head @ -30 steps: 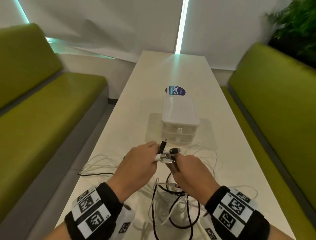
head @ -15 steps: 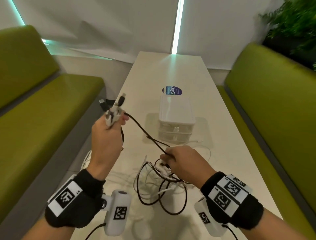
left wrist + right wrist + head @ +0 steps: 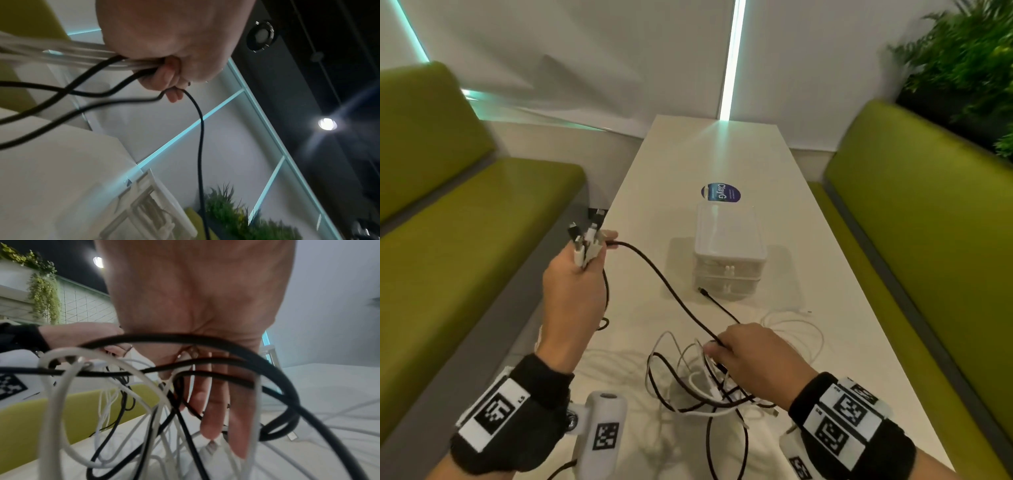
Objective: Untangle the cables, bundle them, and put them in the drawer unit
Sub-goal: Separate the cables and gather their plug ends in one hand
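Nearest, on the white table point(image 3: 654, 164), lies a tangle of cables point(image 3: 698, 387), black and white loops crossing one another; they overlap too much for a sure count, though both colours show several strands. The right hand point(image 3: 753, 356) sits on the far edge of this tangle, its fingers point(image 3: 211, 410) reaching down among the loops, and one black cable point(image 3: 654, 274) passes under its knuckles; whether the fingers pinch that cable or only hook it cannot be told. From there the black cable runs taut up and away from the tangle to the left hand point(image 3: 571, 291), raised beyond the tangle's left side. That hand is closed tight around a bunch of connector ends point(image 3: 585, 243), at least four, black and white, sticking up from the fist. Farther from the tangle stands one translucent drawer unit point(image 3: 729, 253) with two drawers showing, both closed. One loose black plug point(image 3: 702, 290) lies just before it. Behind it sits one round blue sticker point(image 3: 720, 193). Two green benches point(image 3: 928, 219) flank the table.
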`<state>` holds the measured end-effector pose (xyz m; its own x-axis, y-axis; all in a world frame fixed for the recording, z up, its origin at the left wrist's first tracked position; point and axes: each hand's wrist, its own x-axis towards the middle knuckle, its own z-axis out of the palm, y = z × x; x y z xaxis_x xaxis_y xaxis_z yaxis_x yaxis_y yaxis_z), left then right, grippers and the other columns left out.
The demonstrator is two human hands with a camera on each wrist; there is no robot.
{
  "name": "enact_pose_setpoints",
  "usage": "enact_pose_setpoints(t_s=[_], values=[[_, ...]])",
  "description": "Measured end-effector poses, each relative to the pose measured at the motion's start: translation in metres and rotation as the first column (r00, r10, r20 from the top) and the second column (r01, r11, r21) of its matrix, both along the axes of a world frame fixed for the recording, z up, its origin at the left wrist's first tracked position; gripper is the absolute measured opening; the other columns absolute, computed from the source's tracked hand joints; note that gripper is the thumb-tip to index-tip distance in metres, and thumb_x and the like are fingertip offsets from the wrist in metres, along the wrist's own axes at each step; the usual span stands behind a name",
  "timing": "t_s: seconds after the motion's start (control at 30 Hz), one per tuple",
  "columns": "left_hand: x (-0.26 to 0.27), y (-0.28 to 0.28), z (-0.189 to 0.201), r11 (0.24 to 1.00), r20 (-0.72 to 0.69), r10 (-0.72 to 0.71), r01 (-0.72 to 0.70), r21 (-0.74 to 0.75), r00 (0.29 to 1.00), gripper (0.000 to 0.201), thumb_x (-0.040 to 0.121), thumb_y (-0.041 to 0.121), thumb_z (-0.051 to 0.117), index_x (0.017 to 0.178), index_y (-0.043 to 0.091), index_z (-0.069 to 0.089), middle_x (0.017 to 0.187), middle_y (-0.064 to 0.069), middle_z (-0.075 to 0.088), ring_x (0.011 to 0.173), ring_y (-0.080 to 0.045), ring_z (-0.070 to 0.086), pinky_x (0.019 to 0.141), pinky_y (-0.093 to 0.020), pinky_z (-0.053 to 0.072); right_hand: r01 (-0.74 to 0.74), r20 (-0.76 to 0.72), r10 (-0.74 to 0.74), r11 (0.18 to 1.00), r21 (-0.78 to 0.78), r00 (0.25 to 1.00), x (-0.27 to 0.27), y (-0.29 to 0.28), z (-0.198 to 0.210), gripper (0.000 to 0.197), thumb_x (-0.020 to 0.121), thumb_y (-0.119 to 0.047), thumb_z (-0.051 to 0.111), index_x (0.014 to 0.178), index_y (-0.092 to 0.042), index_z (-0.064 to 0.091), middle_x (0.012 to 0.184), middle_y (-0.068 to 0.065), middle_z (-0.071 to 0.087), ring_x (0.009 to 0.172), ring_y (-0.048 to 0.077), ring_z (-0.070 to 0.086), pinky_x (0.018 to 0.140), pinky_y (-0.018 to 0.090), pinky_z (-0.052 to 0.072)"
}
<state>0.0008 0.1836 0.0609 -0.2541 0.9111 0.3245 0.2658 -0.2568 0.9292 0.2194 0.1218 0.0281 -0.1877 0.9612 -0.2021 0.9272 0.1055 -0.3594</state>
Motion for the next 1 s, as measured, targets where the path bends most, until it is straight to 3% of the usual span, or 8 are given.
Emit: enact_pose_setpoints(t_s=[0.13, 0.23, 0.3, 0.37, 0.43, 0.6, 0.83, 1.0], values=[[0.012, -0.016, -0.003, 0.979, -0.332, 0.000, 0.068, 0.192, 0.943, 0.033, 0.097, 0.003, 0.048, 0.123, 0.017, 0.062, 0.108, 0.011, 0.065, 0.083, 0.002, 0.057, 0.075, -0.006, 0.043, 0.075, 0.017, -0.075, 0.997, -0.003, 0.997, -0.001, -0.003, -0.001, 0.048, 0.100, -0.049, 0.030, 0.063, -0.020, 0.042, 0.069, 0.001, 0.051, 0.069, 0.023, 0.052, 0.062, 0.032, 0.039], [0.028, -0.030, -0.015, 0.920, -0.559, -0.254, 0.375, 0.112, 0.789, 0.054, 0.087, -0.013, 0.051, 0.127, 0.023, 0.060, 0.115, 0.016, 0.061, 0.104, 0.007, 0.054, 0.088, 0.003, 0.036, 0.071, 0.020, -0.072, 0.997, 0.037, 0.997, -0.007, -0.004, 0.003, 0.044, 0.100, -0.048, 0.029, 0.073, -0.020, 0.049, 0.075, 0.003, 0.055, 0.075, 0.026, 0.058, 0.067, 0.036, 0.045], [0.035, -0.036, -0.027, 0.851, -0.679, -0.397, 0.525, -0.021, 0.617, 0.056, 0.083, -0.006, 0.051, 0.127, 0.027, 0.061, 0.122, 0.020, 0.060, 0.107, 0.001, 0.057, 0.092, -0.005, 0.042, 0.021, 0.049, -0.024, 0.998, 0.064, 0.998, -0.011, -0.004, 0.007, 0.034, 0.100, -0.039, 0.034, 0.084, -0.018, 0.055, 0.082, 0.007, 0.059, 0.078, 0.029, 0.059, 0.067, 0.036, 0.046], [0.040, -0.038, -0.037, 0.823, -0.761, -0.447, 0.549, -0.145, 0.470, 0.046, 0.081, 0.002, 0.047, 0.120, 0.022, 0.064, 0.120, 0.012, 0.060, 0.097, -0.014, 0.064, 0.084, -0.028, 0.053, -0.022, 0.114, 0.013, 0.997, 0.076, 0.993, -0.013, -0.004, 0.010, 0.023, 0.097, -0.025, 0.039, 0.096, -0.013, 0.058, 0.083, 0.007, 0.053, 0.073, 0.027, 0.053, 0.064, 0.035, 0.044], [0.040, -0.037, -0.038, 0.826, -0.781, -0.472, 0.514, -0.230, 0.410, 0.034, 0.085, 0.003, 0.050, 0.111, 0.018, 0.064, 0.111, 0.007, 0.058, 0.088, -0.022, 0.064, 0.076, -0.038, 0.053, -0.032, 0.149, 0.022, 0.998, 0.062, 0.989, -0.013, -0.005, 0.013, 0.022, 0.096, -0.020, 0.039, 0.102, -0.011, 0.058, 0.083, 0.004, 0.048, 0.072, 0.024, 0.048, 0.064, 0.035, 0.043], [0.037, -0.035, -0.028, 0.861, -0.778, -0.402, 0.488, -0.142, 0.483, 0.027, 0.087, 0.012, 0.042, 0.100, 0.022, 0.064, 0.091, 0.012, 0.057, 0.075, -0.015, 0.061, 0.067, -0.032, 0.052, -0.051, 0.085, 0.040, 0.990, 0.128, 0.996, -0.016, -0.005, 0.012, 0.026, 0.098, -0.035, 0.041, 0.108, -0.020, 0.060, 0.103, 0.004, 0.063, 0.091, 0.028, 0.060, 0.068, 0.033, 0.041], [0.028, -0.033, -0.018, 0.949, -0.673, -0.241, 0.314, -0.014, 0.699, 0.024, 0.086, -0.001, 0.053, 0.079, 0.021, 0.056, 0.074, 0.017, 0.048, 0.056, -0.004, 0.046, 0.052, -0.012, 0.028, -0.033, 0.068, 0.027, 0.995, 0.091, 0.997, -0.013, -0.004, 0.010, 0.026, 0.095, -0.039, 0.048, 0.096, -0.019, 0.063, 0.095, 0.002, 0.065, 0.085, 0.025, 0.060, 0.069, 0.034, 0.049], [0.020, -0.031, -0.013, 0.991, -0.379, -0.107, 0.127, 0.029, 0.919, 0.024, 0.095, 0.002, 0.049, 0.081, 0.017, 0.060, 0.080, 0.009, 0.064, 0.075, -0.004, 0.062, 0.067, -0.020, 0.048, -0.037, 0.071, 0.038, 0.999, -0.024, 0.997, -0.013, -0.009, 0.004, 0.016, 0.089, -0.031, 0.053, 0.090, -0.020, 0.065, 0.090, 0.002, 0.066, 0.082, 0.026, 0.062, 0.071, 0.038, 0.053]])
